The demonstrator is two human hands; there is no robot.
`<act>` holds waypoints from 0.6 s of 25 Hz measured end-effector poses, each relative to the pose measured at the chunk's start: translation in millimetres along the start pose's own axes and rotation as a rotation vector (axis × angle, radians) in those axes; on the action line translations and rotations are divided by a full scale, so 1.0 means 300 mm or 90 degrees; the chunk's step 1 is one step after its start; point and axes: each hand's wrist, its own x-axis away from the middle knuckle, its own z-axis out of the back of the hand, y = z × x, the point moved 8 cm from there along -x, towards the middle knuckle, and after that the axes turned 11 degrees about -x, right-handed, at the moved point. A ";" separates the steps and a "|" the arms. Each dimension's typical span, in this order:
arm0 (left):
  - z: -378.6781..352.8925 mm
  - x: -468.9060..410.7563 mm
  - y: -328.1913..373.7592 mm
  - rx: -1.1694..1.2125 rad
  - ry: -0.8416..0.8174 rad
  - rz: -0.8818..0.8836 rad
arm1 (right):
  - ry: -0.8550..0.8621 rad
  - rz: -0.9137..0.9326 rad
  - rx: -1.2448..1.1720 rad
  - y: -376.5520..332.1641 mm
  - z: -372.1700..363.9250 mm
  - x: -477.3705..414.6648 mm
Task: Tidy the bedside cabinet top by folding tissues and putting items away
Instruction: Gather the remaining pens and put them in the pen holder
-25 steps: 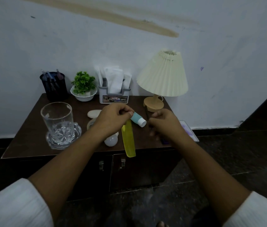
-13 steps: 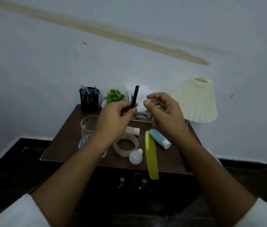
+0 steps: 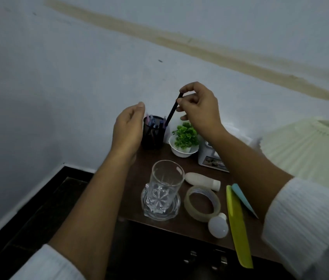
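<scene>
My right hand [image 3: 198, 106] pinches the top of a black pen [image 3: 172, 110], which slants down with its tip at the rim of the black mesh pen holder [image 3: 153, 136]. Several pens stand in that holder, at the far left corner of the brown bedside cabinet [image 3: 139, 203]. My left hand [image 3: 128, 128] hovers beside the holder's left side with relaxed fingers, holding nothing. The tissue box [image 3: 210, 158] is mostly hidden behind my right forearm.
On the cabinet top are a small green plant in a white bowl [image 3: 183, 142], a glass on a glass coaster [image 3: 162, 188], a cream tube [image 3: 202, 180], a tape roll [image 3: 202, 203], a white bulb [image 3: 218, 227], a yellow strip [image 3: 238, 225], a teal tube [image 3: 242, 197] and a lamp [image 3: 309, 152].
The pen passed from my left hand to my right. My right hand carried it left and up over the pen holder, and my left hand let go. The view swung left.
</scene>
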 end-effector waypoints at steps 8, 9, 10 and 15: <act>0.015 -0.092 -0.095 0.046 0.012 0.064 | 0.044 0.079 0.124 0.099 -0.143 -0.125; 0.011 -0.095 -0.100 0.051 0.011 0.068 | 0.017 0.073 0.175 0.118 -0.169 -0.131; 0.007 -0.096 -0.100 0.057 0.010 0.067 | -0.014 0.063 0.231 0.142 -0.190 -0.132; -0.003 -0.087 -0.086 0.075 0.005 0.060 | -0.105 0.005 0.418 0.246 -0.232 -0.116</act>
